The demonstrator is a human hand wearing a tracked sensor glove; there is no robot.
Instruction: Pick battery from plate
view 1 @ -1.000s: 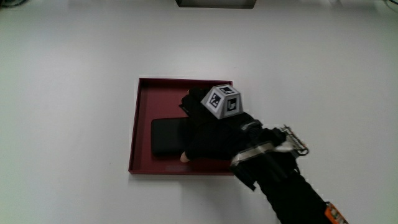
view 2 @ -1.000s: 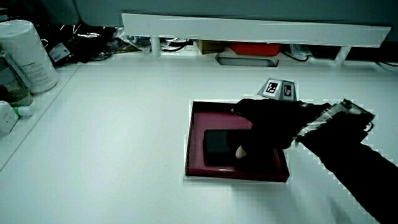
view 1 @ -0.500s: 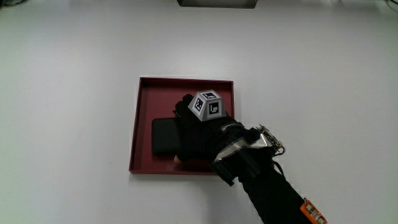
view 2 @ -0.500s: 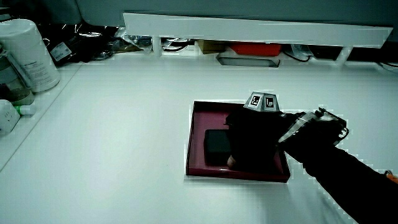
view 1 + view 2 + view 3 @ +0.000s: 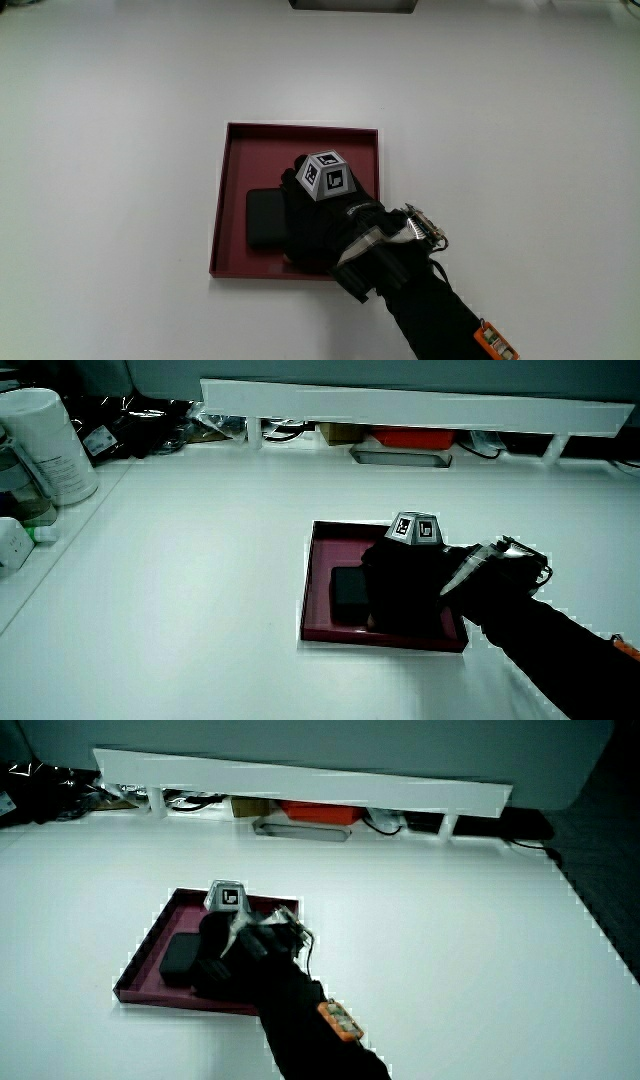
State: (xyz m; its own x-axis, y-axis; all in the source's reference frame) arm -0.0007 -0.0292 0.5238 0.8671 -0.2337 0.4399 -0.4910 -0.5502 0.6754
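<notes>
Hand (image 5: 318, 215) sits low in the dark red plate (image 5: 300, 138), w/ its fingers on one end of the flat black battery (image 5: 264, 218). Can't tell if they grip it. Battery lies flat in plate, under hand. Plate rests on white tabletop (image 5: 110, 150).

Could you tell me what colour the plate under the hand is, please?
Dark red; the plate shows best in the main view.

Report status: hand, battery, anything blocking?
Hand down on the battery, fingers hidden under the glove. Battery lies flat in the red plate, not lifted. Nothing else in the plate.
</notes>
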